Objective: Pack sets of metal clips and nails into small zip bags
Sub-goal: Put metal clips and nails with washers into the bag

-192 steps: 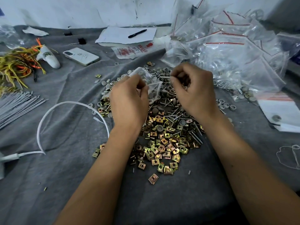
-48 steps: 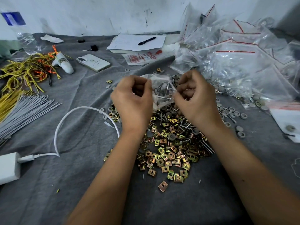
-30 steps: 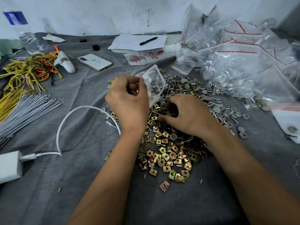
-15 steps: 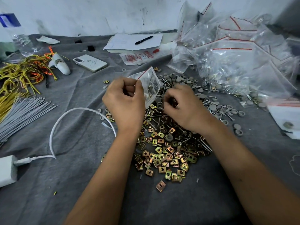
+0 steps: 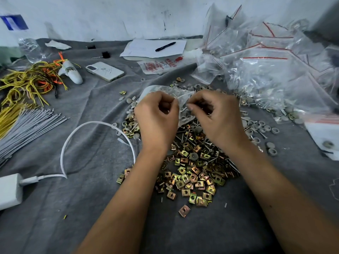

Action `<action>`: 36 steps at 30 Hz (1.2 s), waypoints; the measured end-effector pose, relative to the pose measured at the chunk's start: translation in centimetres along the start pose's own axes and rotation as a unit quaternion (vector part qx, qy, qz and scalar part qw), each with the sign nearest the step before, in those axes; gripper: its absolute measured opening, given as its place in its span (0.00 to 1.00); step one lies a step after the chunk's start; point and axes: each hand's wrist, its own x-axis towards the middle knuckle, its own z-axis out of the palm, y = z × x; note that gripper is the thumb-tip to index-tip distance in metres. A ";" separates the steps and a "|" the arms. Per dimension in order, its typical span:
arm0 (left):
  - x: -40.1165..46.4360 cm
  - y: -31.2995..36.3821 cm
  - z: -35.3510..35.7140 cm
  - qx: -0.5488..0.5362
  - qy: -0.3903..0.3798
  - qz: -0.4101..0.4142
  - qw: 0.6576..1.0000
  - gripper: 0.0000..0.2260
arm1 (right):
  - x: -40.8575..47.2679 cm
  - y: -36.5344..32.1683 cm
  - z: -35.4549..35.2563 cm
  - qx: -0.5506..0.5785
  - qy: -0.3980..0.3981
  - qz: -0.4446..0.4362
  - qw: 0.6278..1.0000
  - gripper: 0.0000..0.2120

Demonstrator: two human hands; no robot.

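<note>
Both hands, left [image 5: 156, 121] and right [image 5: 218, 120], pinch one part-filled bag [image 5: 165, 91] (apparently mid-fill), beside many packed bags [image 5: 275, 70]; a big clip pile [image 5: 192, 173] remains.

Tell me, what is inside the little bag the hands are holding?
Through the clear small bag, held between the left hand and right hand, thin metal nails and some grey round pieces show. The hands cover part of it, so any clips inside cannot be seen.

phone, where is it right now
In the head view the phone lies on the grey cloth at the far left of centre, between the white gun-shaped tool on its left and the paper with the pen behind and to its right.
</note>
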 end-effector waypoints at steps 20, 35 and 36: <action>1.1 -1.6 -0.5 -0.119 0.106 -0.153 0.975 0.05 | -0.2 -0.6 1.3 -0.203 -0.346 0.005 0.916 0.17; 0.2 -0.4 0.0 -0.026 0.040 -0.065 0.997 0.07 | 0.7 1.6 -2.6 0.016 -0.114 -0.019 0.993 0.02; 0.1 -0.4 0.1 -0.013 0.031 -0.048 0.998 0.07 | 0.6 2.2 -2.7 -0.002 -0.103 -0.015 0.995 0.03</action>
